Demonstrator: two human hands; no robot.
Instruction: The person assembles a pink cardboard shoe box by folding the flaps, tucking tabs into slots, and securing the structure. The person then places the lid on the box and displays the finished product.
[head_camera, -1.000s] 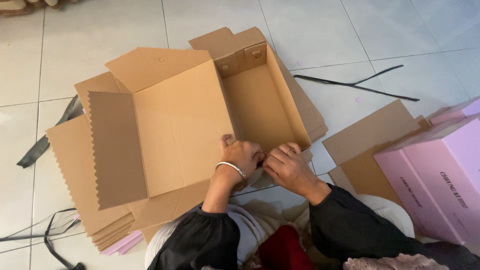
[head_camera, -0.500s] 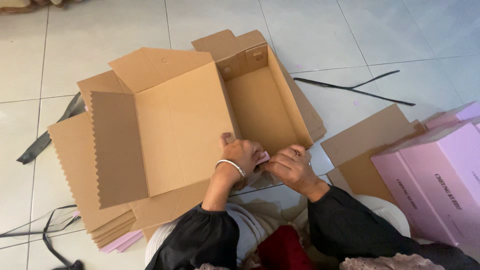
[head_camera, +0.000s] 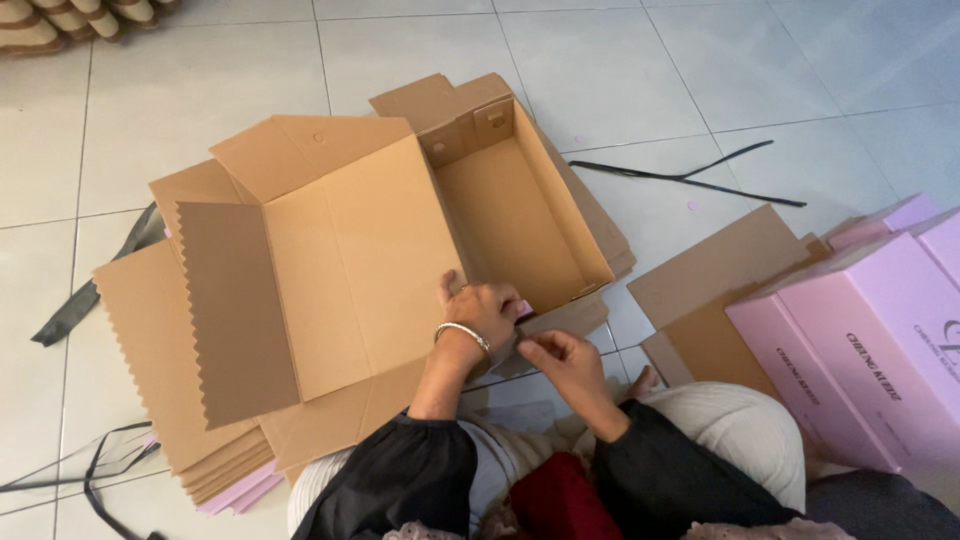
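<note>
Left hand (head_camera: 480, 312) fingers: curled over the near corner of the half-folded cardboard box (head_camera: 500, 205); tips out of sight, grip cannot be read.
Pink scrap between hands: only a sliver shows beside the left hand; too small to identify.
Right hand (head_camera: 562, 362): fingers pinched together, what they hold is hidden.
Pink boxes (head_camera: 880, 330): cut off by the right edge.
Stack of flat cardboard (head_camera: 140, 330): lower sheets covered, count unclear.
Black straps (head_camera: 90, 470): run off the left and bottom edges.
Woven items (head_camera: 80, 18): cropped at the top edge.
</note>
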